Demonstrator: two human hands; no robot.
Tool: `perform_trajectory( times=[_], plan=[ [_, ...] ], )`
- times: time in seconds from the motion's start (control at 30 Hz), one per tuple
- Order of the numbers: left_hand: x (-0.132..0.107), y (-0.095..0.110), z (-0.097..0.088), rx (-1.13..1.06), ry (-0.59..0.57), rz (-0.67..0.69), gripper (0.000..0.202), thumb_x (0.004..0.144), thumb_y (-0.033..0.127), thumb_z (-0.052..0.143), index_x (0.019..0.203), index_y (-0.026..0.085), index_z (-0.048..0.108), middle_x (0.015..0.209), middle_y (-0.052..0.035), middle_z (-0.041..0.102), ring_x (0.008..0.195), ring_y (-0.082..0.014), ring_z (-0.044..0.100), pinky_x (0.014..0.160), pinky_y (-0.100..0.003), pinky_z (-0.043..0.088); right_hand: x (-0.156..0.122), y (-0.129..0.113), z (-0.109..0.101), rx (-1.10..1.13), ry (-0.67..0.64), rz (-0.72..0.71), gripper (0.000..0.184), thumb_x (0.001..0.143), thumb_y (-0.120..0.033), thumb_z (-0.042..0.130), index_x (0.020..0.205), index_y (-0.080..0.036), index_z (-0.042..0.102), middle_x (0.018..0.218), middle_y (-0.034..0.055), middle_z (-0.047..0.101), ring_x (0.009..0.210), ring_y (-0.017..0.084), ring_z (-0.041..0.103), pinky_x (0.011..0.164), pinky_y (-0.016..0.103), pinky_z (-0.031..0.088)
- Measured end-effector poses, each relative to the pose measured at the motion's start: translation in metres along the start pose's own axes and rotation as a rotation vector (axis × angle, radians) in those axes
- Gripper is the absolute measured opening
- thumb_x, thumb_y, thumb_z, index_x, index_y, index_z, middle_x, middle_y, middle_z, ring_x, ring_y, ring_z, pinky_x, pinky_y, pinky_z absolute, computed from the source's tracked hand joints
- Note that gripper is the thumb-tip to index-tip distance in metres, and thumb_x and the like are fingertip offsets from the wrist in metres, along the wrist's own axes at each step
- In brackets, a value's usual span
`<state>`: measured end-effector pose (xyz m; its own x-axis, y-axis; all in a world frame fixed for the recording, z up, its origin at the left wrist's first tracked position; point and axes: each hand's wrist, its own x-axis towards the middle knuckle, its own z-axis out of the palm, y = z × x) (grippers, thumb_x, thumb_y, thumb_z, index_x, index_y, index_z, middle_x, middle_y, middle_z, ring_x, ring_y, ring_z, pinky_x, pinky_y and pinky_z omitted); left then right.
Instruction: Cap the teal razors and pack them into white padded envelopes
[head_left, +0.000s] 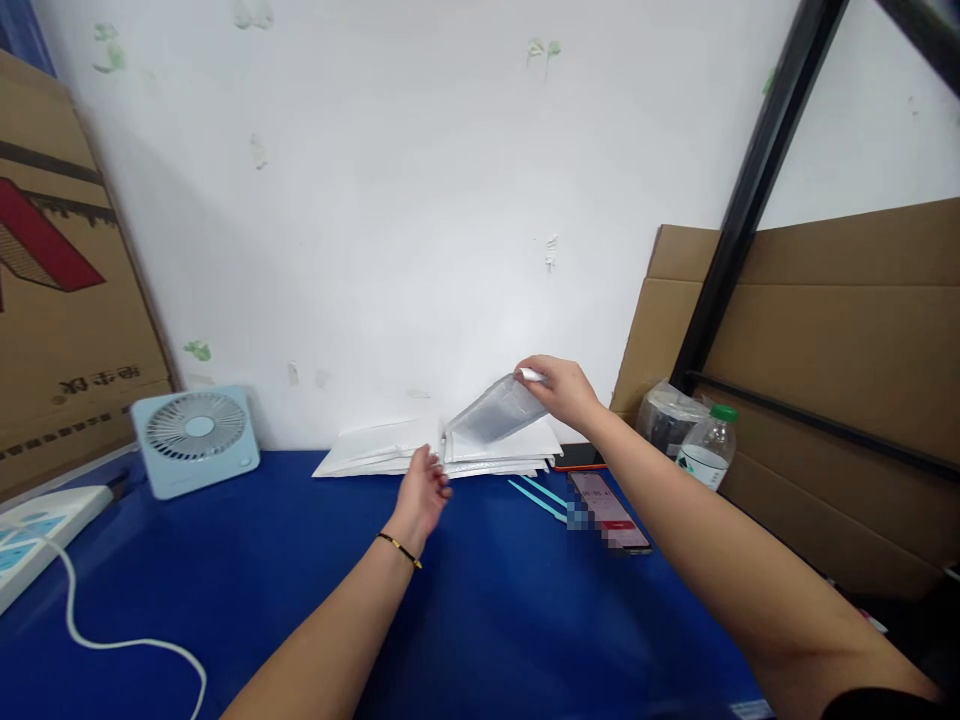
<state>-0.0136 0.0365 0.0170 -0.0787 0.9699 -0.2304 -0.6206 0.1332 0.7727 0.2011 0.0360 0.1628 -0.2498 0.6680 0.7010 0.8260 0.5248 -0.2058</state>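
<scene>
Above a stack of white padded mailers (375,450), my right hand (562,388) pinches the upper end of a grey, see-through plastic pouch (499,408). The pouch slants down to the left, its far end near the middle of the stack. My left hand (426,490), with a dark bracelet at the wrist, is just in front of the stack and close to the pouch's lower end. Its fingers are loosely curled and apart, with nothing visible in them. What the pouch contains, if anything, I cannot make out.
A light blue fan (199,435) stands at left, behind a white power strip (49,530) with a cable. To the right lie teal plastic strips (541,500), a lit phone (615,515) and another dark phone (581,457). A green-capped bottle (709,450) stands near cardboard (840,400).
</scene>
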Motion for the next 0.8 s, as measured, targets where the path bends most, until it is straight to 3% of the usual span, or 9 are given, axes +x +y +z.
perform_trajectory(
  times=[0.07, 0.13, 0.2, 0.3, 0.37, 0.47, 0.57, 0.67, 0.8],
  plan=[
    [-0.029, -0.004, 0.016, -0.08, -0.345, -0.367, 0.054, 0.067, 0.062, 0.055, 0.09, 0.012, 0.052, 0.077, -0.0087, 0.058, 0.068, -0.02, 0.061, 0.052, -0.029, 0.048, -0.004, -0.018, -0.005, 0.014, -0.012, -0.047, 0.021, 0.08, -0.021, 0.048, 0.094, -0.02, 0.064, 0.094, 0.0047, 0.065, 0.088, 0.019, 0.056, 0.078, 0.027, 0.04],
    [-0.048, -0.005, 0.024, -0.2, -0.431, -0.483, 0.073, 0.063, 0.074, 0.049, 0.101, 0.012, 0.048, 0.095, -0.0176, 0.058, 0.09, -0.0295, 0.06, 0.067, -0.043, 0.051, -0.016, -0.033, -0.009, 0.107, -0.054, -0.116, 0.024, 0.078, -0.019, 0.049, 0.097, -0.02, 0.064, 0.095, 0.0046, 0.064, 0.089, 0.019, 0.056, 0.08, 0.028, 0.04],
    [-0.053, -0.003, 0.024, -0.318, -0.383, -0.415, 0.074, 0.064, 0.075, 0.046, 0.107, 0.014, 0.047, 0.101, -0.0179, 0.056, 0.098, -0.0325, 0.057, 0.075, -0.051, 0.049, -0.037, -0.043, -0.012, 0.257, -0.143, -0.169, 0.026, 0.077, -0.018, 0.05, 0.098, -0.022, 0.065, 0.095, 0.0042, 0.064, 0.09, 0.019, 0.057, 0.083, 0.029, 0.041],
    [-0.04, 0.005, 0.016, -0.439, -0.241, -0.202, 0.046, 0.075, 0.053, 0.051, 0.107, 0.019, 0.049, 0.096, -0.0099, 0.06, 0.092, -0.0254, 0.061, 0.078, -0.046, 0.051, -0.078, -0.046, -0.002, 0.508, -0.246, -0.141, 0.027, 0.073, -0.021, 0.053, 0.095, -0.027, 0.067, 0.099, 0.0028, 0.065, 0.1, 0.022, 0.055, 0.093, 0.037, 0.037],
    [-0.031, 0.013, 0.012, -0.471, -0.123, -0.065, 0.032, 0.078, 0.036, 0.053, 0.106, 0.021, 0.05, 0.093, -0.0053, 0.062, 0.088, -0.0188, 0.062, 0.078, -0.036, 0.053, -0.103, -0.042, 0.019, 0.746, -0.1, 0.044, 0.028, 0.068, -0.023, 0.056, 0.093, -0.027, 0.067, 0.105, 0.0031, 0.063, 0.111, 0.025, 0.049, 0.098, 0.041, 0.033],
    [-0.031, 0.022, 0.016, -0.417, -0.046, 0.19, 0.031, 0.078, 0.028, 0.056, 0.108, 0.027, 0.05, 0.1, -0.0004, 0.062, 0.094, -0.0155, 0.061, 0.082, -0.029, 0.052, -0.127, -0.036, 0.063, 1.323, 0.311, 0.596, 0.036, 0.073, -0.032, 0.043, 0.104, -0.024, 0.06, 0.116, 0.0053, 0.058, 0.111, 0.024, 0.05, 0.091, 0.04, 0.042],
    [-0.047, 0.023, 0.03, -0.248, -0.138, 0.423, 0.037, 0.079, 0.03, 0.057, 0.114, 0.035, 0.048, 0.109, 0.0025, 0.06, 0.104, -0.0177, 0.058, 0.085, -0.031, 0.051, -0.136, -0.038, 0.101, 1.764, 0.196, 1.086, 0.033, 0.077, -0.037, 0.037, 0.093, -0.018, 0.059, 0.099, 0.01, 0.064, 0.094, 0.025, 0.06, 0.076, 0.041, 0.05],
    [-0.064, 0.02, 0.044, -0.13, -0.226, 0.52, 0.046, 0.073, 0.029, 0.063, 0.117, 0.035, 0.047, 0.11, 0.0009, 0.06, 0.106, -0.0213, 0.056, 0.086, -0.033, 0.05, -0.137, -0.043, 0.12, 1.982, 0.157, 1.218, 0.028, 0.081, -0.037, 0.038, 0.091, -0.019, 0.057, 0.089, 0.0067, 0.067, 0.086, 0.022, 0.063, 0.072, 0.038, 0.051],
    [-0.07, 0.022, 0.052, -0.073, -0.316, 0.568, 0.057, 0.068, 0.026, 0.069, 0.119, 0.033, 0.047, 0.109, -0.0016, 0.06, 0.106, -0.0233, 0.056, 0.085, -0.031, 0.049, -0.141, -0.038, 0.127, 1.974, 0.146, 1.38, 0.024, 0.083, -0.036, 0.038, 0.09, -0.02, 0.055, 0.073, 0.0022, 0.066, 0.068, 0.018, 0.064, 0.065, 0.035, 0.052]
  ],
)
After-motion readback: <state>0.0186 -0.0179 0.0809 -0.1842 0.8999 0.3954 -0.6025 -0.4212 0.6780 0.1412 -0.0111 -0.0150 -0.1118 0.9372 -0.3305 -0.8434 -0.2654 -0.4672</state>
